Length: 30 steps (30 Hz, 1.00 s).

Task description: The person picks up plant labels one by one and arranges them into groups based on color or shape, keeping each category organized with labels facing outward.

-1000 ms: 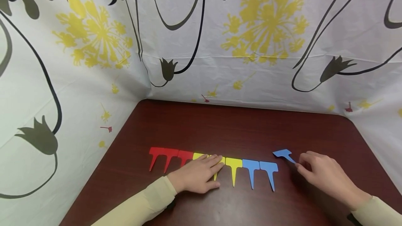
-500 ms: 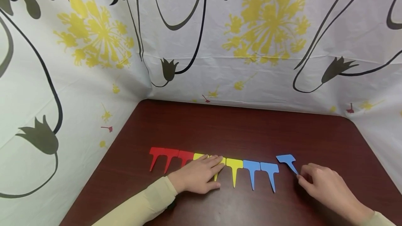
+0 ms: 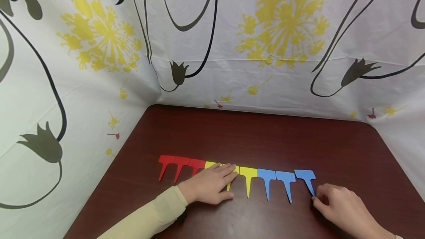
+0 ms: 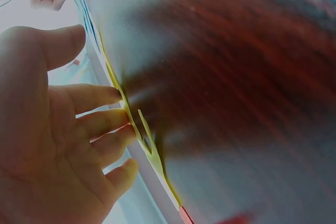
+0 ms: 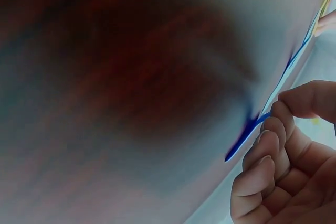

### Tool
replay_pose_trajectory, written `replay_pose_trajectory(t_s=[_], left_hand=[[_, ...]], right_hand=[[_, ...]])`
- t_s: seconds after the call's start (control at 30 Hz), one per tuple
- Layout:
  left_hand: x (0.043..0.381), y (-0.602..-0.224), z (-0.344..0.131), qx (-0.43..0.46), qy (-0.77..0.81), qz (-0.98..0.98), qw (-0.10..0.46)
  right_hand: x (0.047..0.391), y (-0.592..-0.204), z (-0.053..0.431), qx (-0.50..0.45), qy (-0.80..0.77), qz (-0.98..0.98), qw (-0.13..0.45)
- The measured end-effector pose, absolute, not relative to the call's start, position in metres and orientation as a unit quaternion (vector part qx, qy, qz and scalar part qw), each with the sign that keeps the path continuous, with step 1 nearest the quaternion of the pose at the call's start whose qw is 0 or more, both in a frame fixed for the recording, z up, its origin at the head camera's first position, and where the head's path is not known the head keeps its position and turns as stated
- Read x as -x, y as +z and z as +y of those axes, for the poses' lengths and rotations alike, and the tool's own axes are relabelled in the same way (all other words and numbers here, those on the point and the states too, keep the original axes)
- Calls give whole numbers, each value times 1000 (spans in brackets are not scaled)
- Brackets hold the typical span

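Note:
T-shaped plastic plant labels lie side by side in a row: red labels (image 3: 181,160) at the left, yellow labels (image 3: 248,173) in the middle, blue labels (image 3: 266,175) at the right. My left hand (image 3: 209,185) rests flat with spread fingers over the yellow part, hiding some of it and a red stem. At the row's right end, my right hand (image 3: 345,207) pinches the pointed stem of a blue plant label (image 3: 304,175). Its head sits close beside the last blue one, its stem slanting toward me. In the right wrist view the thumb and curled forefinger meet at this label (image 5: 241,141).
The dark reddish-brown table (image 3: 232,132) carries the row across its middle. A white cloth (image 3: 212,84) printed with yellow and grey flowers hangs behind the table and along its sides.
My right hand has drawn the pinched blue plant label toward me and slightly right, turning its head level with the row. My left hand has stayed in place.

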<state>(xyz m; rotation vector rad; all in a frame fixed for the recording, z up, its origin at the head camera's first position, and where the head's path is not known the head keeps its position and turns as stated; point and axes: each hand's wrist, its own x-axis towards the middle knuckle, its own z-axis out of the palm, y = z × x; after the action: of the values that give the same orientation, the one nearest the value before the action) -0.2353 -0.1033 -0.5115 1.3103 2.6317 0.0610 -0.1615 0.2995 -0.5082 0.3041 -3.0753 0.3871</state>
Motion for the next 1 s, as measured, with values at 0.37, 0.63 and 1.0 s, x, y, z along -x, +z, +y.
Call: replay_pose_trajectory(t_s=[0.37,0.63,1.0], left_hand=[[236,-512,-103,-445,15,890,94],[234,-512,-104,-447,10,890,91],[234,-514,-105,-449,19,890,83]], right_hand=[[156,-514,294,-101,126,-987,8],[155,-515,293,-100,126,-987,9],[153,-516,292,-89,121,-989,1]])
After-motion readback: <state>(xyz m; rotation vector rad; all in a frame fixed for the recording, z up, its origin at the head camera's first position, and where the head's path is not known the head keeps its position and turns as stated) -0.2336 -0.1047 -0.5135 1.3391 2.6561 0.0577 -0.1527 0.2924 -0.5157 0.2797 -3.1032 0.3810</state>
